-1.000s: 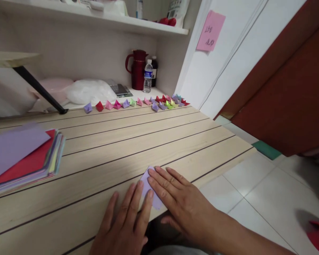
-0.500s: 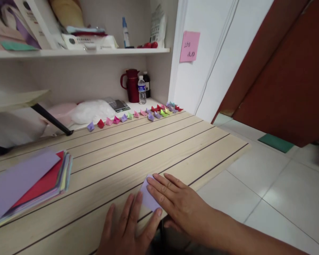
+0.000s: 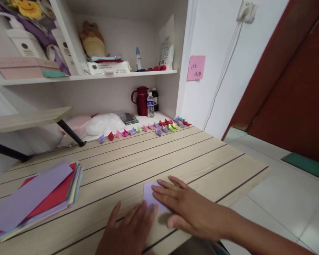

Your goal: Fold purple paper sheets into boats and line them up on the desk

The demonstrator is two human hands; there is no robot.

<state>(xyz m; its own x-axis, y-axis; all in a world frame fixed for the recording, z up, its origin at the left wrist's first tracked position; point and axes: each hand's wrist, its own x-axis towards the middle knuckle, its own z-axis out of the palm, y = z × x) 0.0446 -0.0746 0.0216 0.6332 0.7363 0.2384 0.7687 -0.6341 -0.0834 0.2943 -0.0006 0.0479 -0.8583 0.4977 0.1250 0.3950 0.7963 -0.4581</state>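
Note:
A small piece of folded purple paper [image 3: 149, 192] lies flat near the front edge of the wooden table. My right hand [image 3: 184, 202] rests on its right part with the fingers stretched out, covering that side. At the paper's lower left edge, my left hand [image 3: 129, 226] touches it with its fingertips, fingers apart and slightly blurred. To the left lies a stack of coloured paper [image 3: 55, 194] with a purple sheet [image 3: 32, 198] slanted on top. Several small folded paper boats [image 3: 125, 132] stand in a row along the table's far edge.
Behind the table, a shelf unit [image 3: 117, 75] holds a red jug [image 3: 141, 101], a water bottle [image 3: 150, 105] and a white plastic bag [image 3: 105, 124]. A small raised wooden stand [image 3: 29, 118] with black legs is at the left. Tiled floor [image 3: 279, 191] shows at the right.
The view has tilted up, so things appear lower and farther right. The purple paper has turned slightly under my hands, and my left fingers have drawn closer together.

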